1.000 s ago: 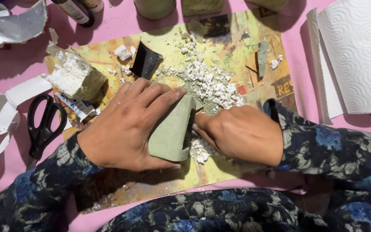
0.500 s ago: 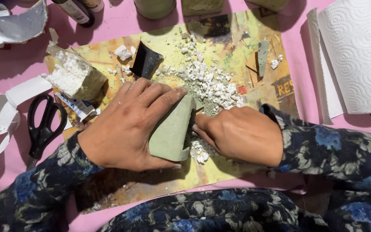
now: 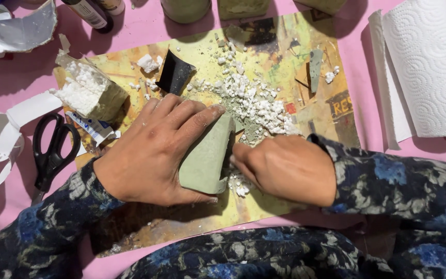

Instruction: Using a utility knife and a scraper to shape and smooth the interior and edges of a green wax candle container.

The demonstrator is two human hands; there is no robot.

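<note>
The person is wearing long dark navy sleeves patterned with blue and grey flowers, each cuff ending at the wrist just behind the grip; both hands, left hand [image 3: 153, 155] and right hand [image 3: 287, 168], are showing bare, without rings.
</note>
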